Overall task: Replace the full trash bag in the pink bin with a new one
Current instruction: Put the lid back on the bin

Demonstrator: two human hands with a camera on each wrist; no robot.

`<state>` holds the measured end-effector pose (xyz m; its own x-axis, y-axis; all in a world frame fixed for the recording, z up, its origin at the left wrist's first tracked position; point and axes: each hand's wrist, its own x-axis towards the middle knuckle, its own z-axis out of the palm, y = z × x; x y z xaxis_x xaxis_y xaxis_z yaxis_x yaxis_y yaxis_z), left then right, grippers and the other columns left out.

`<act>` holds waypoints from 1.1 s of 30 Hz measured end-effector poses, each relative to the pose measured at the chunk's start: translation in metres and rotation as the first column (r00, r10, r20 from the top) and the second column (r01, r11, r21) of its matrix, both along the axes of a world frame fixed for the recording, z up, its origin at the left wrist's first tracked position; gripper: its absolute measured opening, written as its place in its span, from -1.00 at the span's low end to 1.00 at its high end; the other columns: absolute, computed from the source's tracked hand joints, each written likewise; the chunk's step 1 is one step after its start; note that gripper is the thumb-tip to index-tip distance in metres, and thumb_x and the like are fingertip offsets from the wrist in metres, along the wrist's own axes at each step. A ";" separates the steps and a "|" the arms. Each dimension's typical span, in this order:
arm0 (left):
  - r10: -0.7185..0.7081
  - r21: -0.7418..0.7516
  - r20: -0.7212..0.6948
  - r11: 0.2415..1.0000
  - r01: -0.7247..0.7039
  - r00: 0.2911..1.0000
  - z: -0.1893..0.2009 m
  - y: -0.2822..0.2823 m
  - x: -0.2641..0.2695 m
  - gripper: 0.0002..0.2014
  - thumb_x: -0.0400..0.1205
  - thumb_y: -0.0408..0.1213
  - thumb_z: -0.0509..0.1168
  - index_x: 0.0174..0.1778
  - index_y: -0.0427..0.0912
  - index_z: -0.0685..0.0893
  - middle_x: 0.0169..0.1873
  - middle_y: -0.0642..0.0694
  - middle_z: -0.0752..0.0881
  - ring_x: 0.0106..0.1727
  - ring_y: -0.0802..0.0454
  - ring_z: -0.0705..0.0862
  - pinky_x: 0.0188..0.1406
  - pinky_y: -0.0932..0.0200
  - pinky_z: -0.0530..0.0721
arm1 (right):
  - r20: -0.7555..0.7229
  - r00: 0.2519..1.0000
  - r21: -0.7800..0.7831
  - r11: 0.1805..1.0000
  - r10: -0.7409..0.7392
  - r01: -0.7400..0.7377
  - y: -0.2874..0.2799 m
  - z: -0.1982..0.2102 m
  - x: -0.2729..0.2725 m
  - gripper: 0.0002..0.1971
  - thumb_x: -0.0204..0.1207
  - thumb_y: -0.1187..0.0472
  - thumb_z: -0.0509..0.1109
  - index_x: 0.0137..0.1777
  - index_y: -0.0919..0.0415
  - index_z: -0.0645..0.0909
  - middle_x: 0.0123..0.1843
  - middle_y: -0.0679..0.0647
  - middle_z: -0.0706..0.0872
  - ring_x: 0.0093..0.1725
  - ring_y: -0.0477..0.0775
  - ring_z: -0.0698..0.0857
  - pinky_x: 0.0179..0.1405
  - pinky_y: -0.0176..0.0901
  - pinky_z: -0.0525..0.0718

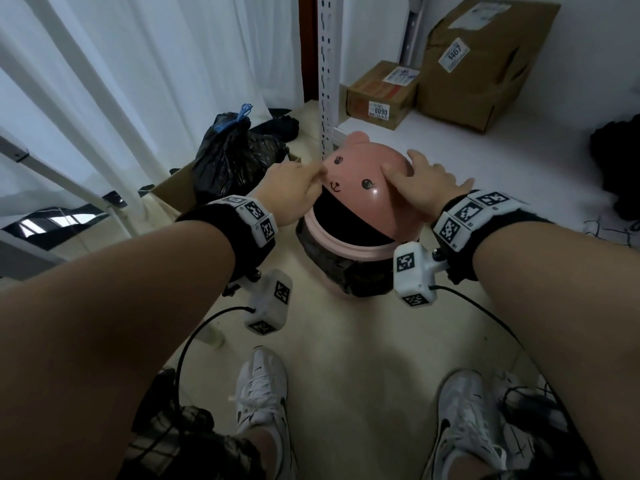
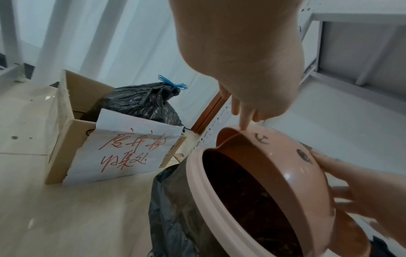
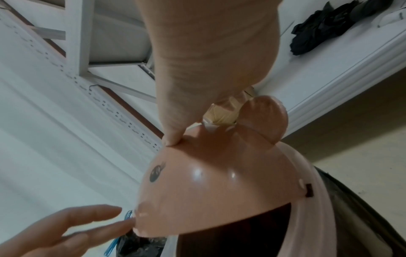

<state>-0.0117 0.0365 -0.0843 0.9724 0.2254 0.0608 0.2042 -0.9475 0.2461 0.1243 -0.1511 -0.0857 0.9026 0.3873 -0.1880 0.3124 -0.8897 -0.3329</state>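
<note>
The pink bin [image 1: 346, 247] stands on the floor with a black bag [image 1: 325, 261] folded over its rim. Its domed pink lid [image 1: 360, 174], with a drawn animal face and ears, sits tilted on top, open towards me. My left hand [image 1: 317, 181] touches the lid's left edge with straight fingertips [image 2: 243, 126]. My right hand [image 1: 415, 174] lies spread over the right side of the dome, thumb [image 3: 173, 139] pressing near an ear. A full black bag [image 1: 232, 157], tied with a blue string, sits in a cardboard box [image 2: 66, 139] to the left.
A white perforated shelf post [image 1: 325, 81] rises right behind the bin. Two cardboard parcels [image 1: 381, 95] stand on the low white shelf, with dark cloth [image 1: 620, 168] at its right end. White curtains hang at left. My shoes [image 1: 263, 393] and cables lie below.
</note>
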 end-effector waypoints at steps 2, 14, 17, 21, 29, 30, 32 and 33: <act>0.048 -0.001 0.025 0.999 -0.048 0.999 0.001 0.003 0.000 -0.64 0.70 -0.19 0.02 0.37 -0.15 0.50 0.12 -0.24 0.73 0.16 -0.28 0.66 0.19 -0.12 0.58 | -0.017 0.999 -0.012 0.999 0.036 -0.036 0.003 0.007 -0.006 -0.15 0.37 -0.55 -0.03 0.60 -0.13 0.09 0.55 0.19 0.43 0.53 0.38 0.38 0.52 0.52 -0.04; 0.141 -0.048 0.045 0.989 -0.139 0.989 0.005 0.002 0.010 -0.63 0.67 -0.21 0.06 0.35 -0.23 0.52 0.29 -0.26 0.59 0.34 -0.29 0.52 0.31 -0.20 0.52 | 0.232 0.908 -0.220 0.928 0.350 -0.302 0.026 0.006 -0.032 0.11 0.26 -0.48 0.32 0.66 0.12 -0.03 0.68 0.17 0.12 0.68 0.32 0.02 0.51 0.62 -0.20; 0.147 -0.050 0.031 0.988 -0.146 0.989 0.004 0.000 0.012 -0.65 0.68 -0.22 0.07 0.34 -0.23 0.51 0.31 -0.26 0.55 0.34 -0.28 0.50 0.30 -0.18 0.52 | 0.192 0.916 -0.182 0.930 0.353 -0.321 0.019 0.010 -0.026 0.08 0.28 -0.42 0.37 0.66 0.07 -0.04 0.69 0.10 0.09 0.68 0.31 0.00 0.52 0.61 -0.20; 0.135 -0.069 0.074 0.989 -0.130 0.988 0.002 -0.004 0.014 -0.61 0.67 -0.24 0.14 0.41 -0.28 0.45 0.40 -0.27 0.44 0.40 -0.26 0.46 0.38 -0.15 0.48 | 0.156 0.920 -0.191 0.925 0.358 -0.328 0.007 0.015 -0.017 0.04 0.31 -0.32 0.43 0.66 -0.02 -0.06 0.71 0.02 0.05 0.69 0.31 -0.04 0.52 0.58 -0.22; 0.152 -0.069 0.035 0.986 -0.149 0.988 0.008 -0.026 0.020 -0.43 0.71 -0.03 0.11 0.62 -0.12 0.18 0.60 -0.30 0.19 0.55 -0.34 0.30 0.50 -0.15 0.30 | 0.176 0.907 -0.224 0.913 0.383 -0.342 0.000 0.020 -0.015 -0.11 0.43 -0.08 0.46 0.64 -0.14 -0.02 0.70 -0.04 0.08 0.67 0.30 0.04 0.52 0.60 -0.15; 0.157 -0.059 0.023 0.986 -0.156 0.987 0.010 -0.030 0.020 -0.42 0.71 0.00 0.10 0.62 -0.12 0.18 0.59 -0.30 0.20 0.54 -0.34 0.31 0.50 -0.15 0.31 | 0.191 0.901 -0.235 0.909 0.390 -0.344 -0.001 0.019 -0.015 -0.14 0.45 -0.04 0.45 0.63 -0.16 -0.01 0.70 -0.03 0.08 0.67 0.30 0.03 0.52 0.61 -0.15; 0.162 -0.049 0.014 0.986 -0.161 0.987 0.013 -0.034 0.024 -0.42 0.70 0.00 0.11 0.61 -0.14 0.20 0.58 -0.30 0.23 0.53 -0.36 0.32 0.49 -0.17 0.31 | 0.219 0.893 -0.250 0.907 0.394 -0.339 -0.006 0.017 -0.011 -0.20 0.51 0.07 0.40 0.63 -0.18 0.00 0.71 -0.01 0.07 0.67 0.32 0.01 0.52 0.61 -0.15; 0.155 -0.039 0.008 0.987 -0.155 0.988 0.014 -0.035 0.028 -0.42 0.69 -0.01 0.13 0.61 -0.15 0.21 0.57 -0.30 0.24 0.53 -0.37 0.31 0.49 -0.17 0.31 | 0.225 0.890 -0.260 0.904 0.398 -0.339 -0.008 0.015 -0.007 -0.24 0.55 0.12 0.36 0.63 -0.19 0.00 0.71 0.01 0.07 0.67 0.33 0.01 0.53 0.60 -0.15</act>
